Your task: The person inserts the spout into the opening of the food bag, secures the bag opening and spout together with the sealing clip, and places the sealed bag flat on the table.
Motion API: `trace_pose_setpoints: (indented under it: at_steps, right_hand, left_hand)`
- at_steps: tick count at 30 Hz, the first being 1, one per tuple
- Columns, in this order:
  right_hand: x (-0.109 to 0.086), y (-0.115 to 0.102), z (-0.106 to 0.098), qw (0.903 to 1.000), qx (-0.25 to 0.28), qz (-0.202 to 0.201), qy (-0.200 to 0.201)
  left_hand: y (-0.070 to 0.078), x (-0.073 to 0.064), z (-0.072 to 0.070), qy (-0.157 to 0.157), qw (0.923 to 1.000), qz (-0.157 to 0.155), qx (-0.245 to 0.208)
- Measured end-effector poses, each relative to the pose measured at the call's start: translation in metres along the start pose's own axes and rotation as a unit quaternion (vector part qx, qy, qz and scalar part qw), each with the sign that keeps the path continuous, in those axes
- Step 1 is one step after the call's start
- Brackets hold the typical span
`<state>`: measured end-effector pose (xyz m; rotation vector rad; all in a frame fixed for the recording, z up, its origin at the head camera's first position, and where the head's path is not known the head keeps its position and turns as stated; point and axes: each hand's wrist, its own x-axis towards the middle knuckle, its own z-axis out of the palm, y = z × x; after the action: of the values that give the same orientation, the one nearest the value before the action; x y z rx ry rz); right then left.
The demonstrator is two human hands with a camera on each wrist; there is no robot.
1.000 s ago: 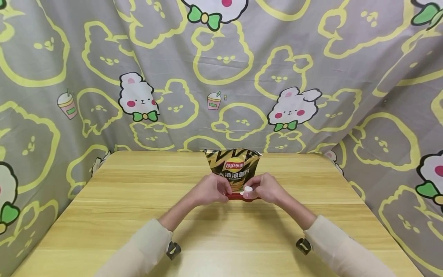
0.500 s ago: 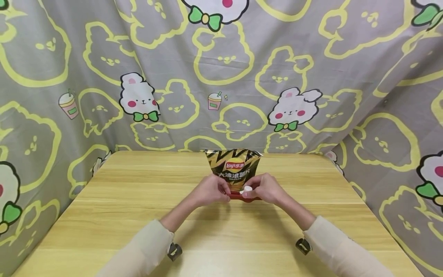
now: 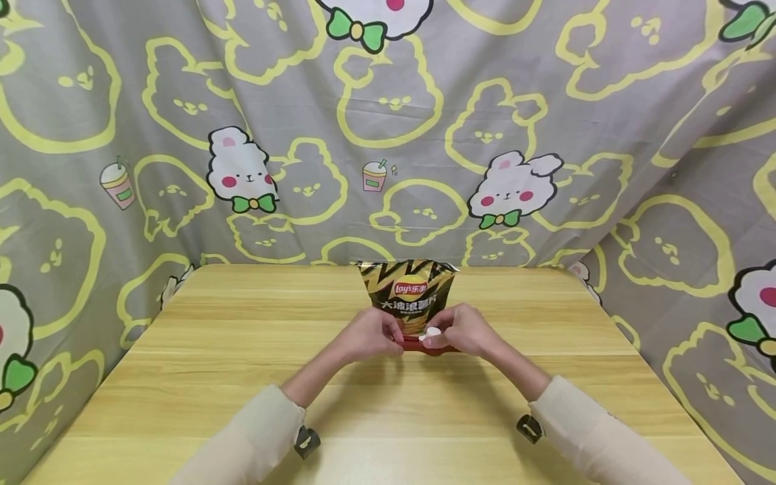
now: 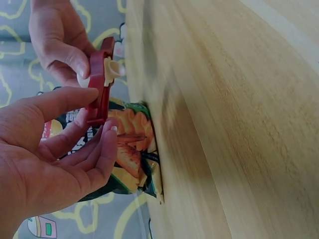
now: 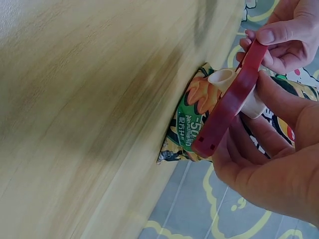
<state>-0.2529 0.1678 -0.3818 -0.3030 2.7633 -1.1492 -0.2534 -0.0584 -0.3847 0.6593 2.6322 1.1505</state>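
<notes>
A red bag clip (image 5: 232, 107) with a white pour spout (image 5: 222, 77) is held between both hands, just above the table. My left hand (image 3: 371, 333) pinches one end of it between thumb and fingers. At the other side, my right hand (image 3: 463, 329) pinches the round white cap (image 3: 433, 332) behind the spout. In the left wrist view the clip (image 4: 102, 82) stands out from the left fingertips with the spout facing the camera. Directly behind the hands, a black and gold Lay's chip bag (image 3: 412, 286) stands upright, its lower part hidden by them.
The wood-grain table (image 3: 388, 411) stretches around the hands and forward to its near edge. A grey curtain (image 3: 303, 101) with yellow outlines and cartoon animals hangs behind the table and along both sides.
My left fingers have shifted slightly on the end of the clip. The right hand, the clip and the chip bag stay almost where they were.
</notes>
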Motion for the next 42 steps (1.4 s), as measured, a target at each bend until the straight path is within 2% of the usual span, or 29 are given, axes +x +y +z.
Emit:
trace_pose_setpoints:
  at_steps: [5,12,18,29,35,42]
  right_hand:
    - [-0.001,-0.002,0.000,1.0000,-0.006,-0.004,0.002]
    - [-0.003,-0.006,0.000,0.9997,-0.019,-0.011,0.005]
    - [-0.004,-0.009,0.001,0.9994,-0.025,-0.022,0.011]
    - [-0.004,-0.010,0.003,0.9988,-0.042,-0.014,0.020]
    - [-0.006,-0.010,0.004,0.9988,-0.044,-0.012,0.019]
    - [-0.006,-0.007,0.004,0.9988,-0.046,-0.011,0.015]
  left_hand:
    - [0.002,0.000,0.001,0.002,0.9999,-0.001,0.011]
    - [0.002,0.001,0.004,0.007,0.9998,-0.020,0.006]
    - [0.003,0.001,0.006,0.018,0.9996,-0.023,0.000]
    - [0.005,-0.002,0.008,0.032,0.9992,-0.023,0.008]
    - [0.004,-0.002,0.009,0.047,0.9983,-0.033,0.012]
    - [0.004,-0.001,0.011,0.053,0.9980,-0.020,0.026]
